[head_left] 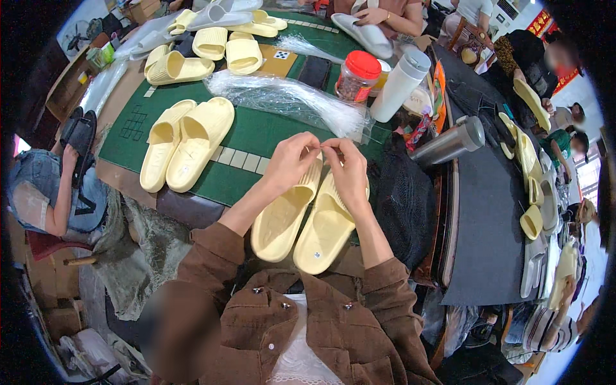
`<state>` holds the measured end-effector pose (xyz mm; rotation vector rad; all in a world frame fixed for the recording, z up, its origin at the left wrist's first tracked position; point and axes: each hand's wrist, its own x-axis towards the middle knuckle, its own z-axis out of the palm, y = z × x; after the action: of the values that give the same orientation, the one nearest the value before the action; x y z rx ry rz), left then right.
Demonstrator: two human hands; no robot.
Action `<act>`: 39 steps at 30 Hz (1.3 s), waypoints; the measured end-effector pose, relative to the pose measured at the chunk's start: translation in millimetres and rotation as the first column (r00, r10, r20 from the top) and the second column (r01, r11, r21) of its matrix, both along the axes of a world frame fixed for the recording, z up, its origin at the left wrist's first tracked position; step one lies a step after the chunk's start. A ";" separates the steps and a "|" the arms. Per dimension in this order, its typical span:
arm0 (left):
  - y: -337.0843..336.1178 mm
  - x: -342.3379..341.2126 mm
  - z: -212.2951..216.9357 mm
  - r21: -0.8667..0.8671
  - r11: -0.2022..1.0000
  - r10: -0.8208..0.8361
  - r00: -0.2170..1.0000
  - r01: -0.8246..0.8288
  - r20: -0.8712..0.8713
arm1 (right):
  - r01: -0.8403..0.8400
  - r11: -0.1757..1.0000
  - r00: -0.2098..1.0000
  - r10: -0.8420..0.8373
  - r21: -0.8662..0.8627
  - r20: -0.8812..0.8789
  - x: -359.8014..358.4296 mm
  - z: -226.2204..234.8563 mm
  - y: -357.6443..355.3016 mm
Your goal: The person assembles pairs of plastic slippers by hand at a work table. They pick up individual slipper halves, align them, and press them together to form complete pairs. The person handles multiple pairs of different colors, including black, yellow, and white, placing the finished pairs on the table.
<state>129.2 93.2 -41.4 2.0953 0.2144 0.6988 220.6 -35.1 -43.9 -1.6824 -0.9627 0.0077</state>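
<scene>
A pair of pale yellow slide slippers lies side by side in front of me, heels toward my body: the left slipper [274, 226] and the right slipper [326, 239]. Over their toe straps my left hand [292, 160] and my right hand [347, 172] meet, thumbs and fingertips pinched together. Whatever sits between the fingertips is too small to make out. To the left rests another yellow slipper pair [204, 142] on the green table mat [131, 122]. Beyond my hands lies a bundle of thin clear plastic strands [289, 97] in a clear bag.
More yellow slippers [186, 67] are heaped at the far left. A red-lidded jar [357, 76], a white bottle [401, 83] and a steel tumbler [449, 142] stand at the right. Co-workers sit around, one handling a pale slipper [362, 35]. A dark table [484, 237] adjoins.
</scene>
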 end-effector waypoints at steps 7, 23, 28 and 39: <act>3.8 0.8 -5.6 -0.138 0.990 -0.013 0.999 0.008 -0.035 | 0.006 0.989 0.933 0.049 0.149 -0.357 0.6 1.8 -1.2; -0.3 -2.4 -1.1 -0.125 0.992 -0.004 0.998 -0.005 -0.066 | 0.034 0.993 0.974 -0.007 0.113 -0.225 4.3 0.4 -4.6; 2.3 -1.1 -8.4 -0.112 0.994 -0.007 1.000 0.008 0.010 | -0.037 0.999 0.994 0.034 -0.026 -0.106 -2.0 8.4 -3.0; 2.6 -1.5 -4.6 -0.223 0.975 0.004 0.998 -0.018 -0.064 | 0.013 0.982 0.927 0.058 0.188 -0.370 9.4 -12.4 -0.8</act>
<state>127.7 95.8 -46.0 1.9031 0.3252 0.5873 230.0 -36.0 -56.3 -1.4281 -0.6703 0.2401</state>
